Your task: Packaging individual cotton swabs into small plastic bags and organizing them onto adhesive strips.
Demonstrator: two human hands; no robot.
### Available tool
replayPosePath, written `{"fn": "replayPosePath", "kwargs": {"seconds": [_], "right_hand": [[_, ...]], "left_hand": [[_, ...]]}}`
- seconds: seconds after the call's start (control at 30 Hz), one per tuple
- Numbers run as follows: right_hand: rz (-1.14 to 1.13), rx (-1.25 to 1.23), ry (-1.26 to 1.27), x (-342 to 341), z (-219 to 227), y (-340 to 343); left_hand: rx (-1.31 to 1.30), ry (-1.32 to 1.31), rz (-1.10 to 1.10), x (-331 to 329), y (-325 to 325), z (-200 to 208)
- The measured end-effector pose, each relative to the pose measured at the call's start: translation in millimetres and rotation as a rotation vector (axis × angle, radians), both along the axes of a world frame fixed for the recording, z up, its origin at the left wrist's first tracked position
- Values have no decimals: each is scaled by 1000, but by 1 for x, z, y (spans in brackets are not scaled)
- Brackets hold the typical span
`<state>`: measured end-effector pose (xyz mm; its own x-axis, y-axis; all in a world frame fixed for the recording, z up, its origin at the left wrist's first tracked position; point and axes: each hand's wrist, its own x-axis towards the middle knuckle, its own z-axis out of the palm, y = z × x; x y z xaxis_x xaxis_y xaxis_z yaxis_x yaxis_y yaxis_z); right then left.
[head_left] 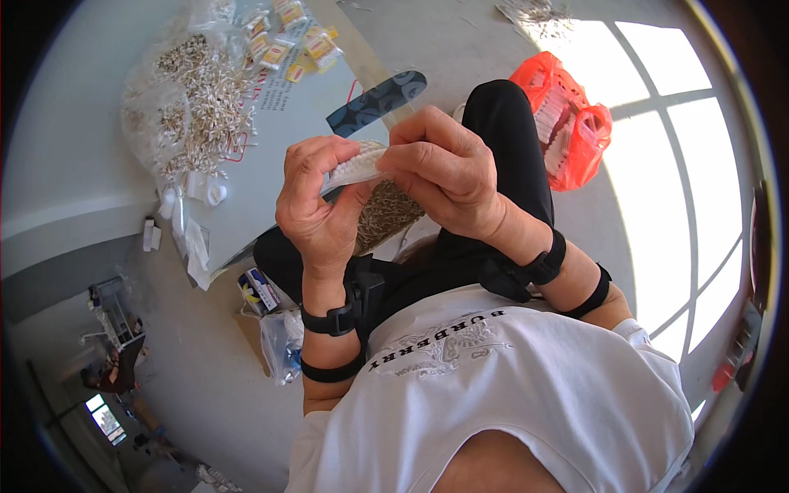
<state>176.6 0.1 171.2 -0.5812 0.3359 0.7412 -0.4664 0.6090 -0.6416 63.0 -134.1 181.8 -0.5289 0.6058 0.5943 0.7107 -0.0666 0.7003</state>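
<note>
- White strip of small pieces point(355, 167): being pinched between left hand point(320, 205) and right hand point(448, 168), above the lap.
- Lying beyond on the floor: clear bag of small white parts point(197, 99), orange bag point(575, 123).

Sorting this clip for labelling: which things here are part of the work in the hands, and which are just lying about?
In hand:
left hand and right hand, both holding the white strip
bag of small pieces on the lap

Lying about:
orange bag
pile of white pieces
yellow packets
dark sandal
</note>
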Motion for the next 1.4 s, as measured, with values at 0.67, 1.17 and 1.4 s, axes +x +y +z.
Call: {"fn": "replayPosePath", "kwargs": {"seconds": [0.67, 1.17, 1.4], "right_hand": [[33, -93, -27, -4, 1, -2], [-94, 208, 101, 1, 7, -4], [-83, 168, 65, 4, 9, -6]], "left_hand": [[-20, 89, 6, -1, -2, 6], [-14, 197, -2, 0, -4, 20], [-16, 267, 16, 1, -4, 21]]}}
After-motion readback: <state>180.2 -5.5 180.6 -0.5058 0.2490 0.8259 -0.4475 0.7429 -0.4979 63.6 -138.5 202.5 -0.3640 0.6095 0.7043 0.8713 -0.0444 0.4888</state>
